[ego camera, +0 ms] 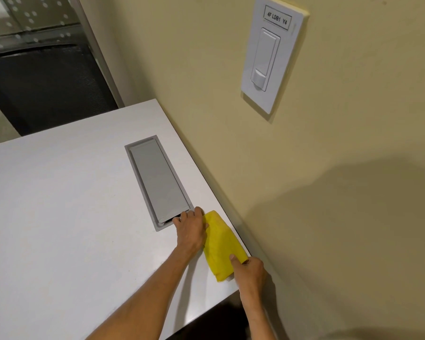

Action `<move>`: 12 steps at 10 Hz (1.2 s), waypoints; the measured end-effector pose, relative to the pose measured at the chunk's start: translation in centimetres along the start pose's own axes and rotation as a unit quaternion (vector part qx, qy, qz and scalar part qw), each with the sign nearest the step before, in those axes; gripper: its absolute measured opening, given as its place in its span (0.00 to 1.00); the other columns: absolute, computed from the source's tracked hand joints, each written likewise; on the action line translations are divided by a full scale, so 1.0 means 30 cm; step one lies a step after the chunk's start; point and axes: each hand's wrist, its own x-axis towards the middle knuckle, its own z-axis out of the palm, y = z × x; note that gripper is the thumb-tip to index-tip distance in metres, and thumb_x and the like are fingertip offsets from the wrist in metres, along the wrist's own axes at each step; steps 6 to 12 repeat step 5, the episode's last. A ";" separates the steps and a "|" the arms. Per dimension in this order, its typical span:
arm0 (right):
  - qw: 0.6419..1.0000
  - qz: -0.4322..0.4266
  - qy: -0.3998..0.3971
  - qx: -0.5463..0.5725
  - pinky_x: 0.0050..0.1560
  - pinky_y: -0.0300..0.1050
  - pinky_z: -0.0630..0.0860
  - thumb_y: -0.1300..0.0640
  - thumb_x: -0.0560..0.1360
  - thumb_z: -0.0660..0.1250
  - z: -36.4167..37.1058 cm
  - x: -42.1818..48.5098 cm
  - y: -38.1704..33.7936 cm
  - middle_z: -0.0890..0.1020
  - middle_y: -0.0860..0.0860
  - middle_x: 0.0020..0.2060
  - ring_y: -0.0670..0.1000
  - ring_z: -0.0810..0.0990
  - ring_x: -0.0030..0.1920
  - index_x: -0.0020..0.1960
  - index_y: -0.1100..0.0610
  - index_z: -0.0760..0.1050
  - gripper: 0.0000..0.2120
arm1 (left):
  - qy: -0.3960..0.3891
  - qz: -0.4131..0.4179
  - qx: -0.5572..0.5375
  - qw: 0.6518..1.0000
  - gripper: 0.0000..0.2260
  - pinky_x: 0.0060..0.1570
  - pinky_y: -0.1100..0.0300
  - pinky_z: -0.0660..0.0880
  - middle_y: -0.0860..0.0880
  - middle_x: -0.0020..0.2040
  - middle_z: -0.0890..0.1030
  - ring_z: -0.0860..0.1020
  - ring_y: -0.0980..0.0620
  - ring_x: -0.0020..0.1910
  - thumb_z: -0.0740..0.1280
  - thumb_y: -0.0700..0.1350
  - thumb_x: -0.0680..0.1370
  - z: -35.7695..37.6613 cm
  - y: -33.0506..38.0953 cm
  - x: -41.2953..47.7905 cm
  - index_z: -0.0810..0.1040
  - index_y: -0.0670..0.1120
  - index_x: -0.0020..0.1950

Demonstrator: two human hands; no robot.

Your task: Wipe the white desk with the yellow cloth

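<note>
A folded yellow cloth (220, 246) lies on the white desk (66, 207) near its right edge, close to the wall. My left hand (190, 229) rests on the desk against the cloth's left side, its fingers holding the cloth's far end. My right hand (249, 269) grips the cloth's near end, thumb pressed on top. Both arms reach in from the bottom of the view.
A grey cable-port cover (155, 182) is set flush in the desk just beyond my left hand. A yellow wall (329, 192) runs along the desk's right side, with a white light switch (268, 55). A dark mesh chair (44, 84) stands behind the desk.
</note>
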 end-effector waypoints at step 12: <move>0.876 -0.395 0.160 -0.225 0.59 0.57 0.70 0.32 0.74 0.56 0.053 -0.274 -0.354 0.75 0.58 0.66 0.60 0.74 0.63 0.69 0.59 0.71 0.37 | 0.209 0.035 -0.027 0.977 0.26 0.71 0.40 0.61 0.43 0.76 0.71 0.70 0.43 0.74 0.53 0.58 0.83 -0.336 -0.205 -0.128 0.71 0.43 0.74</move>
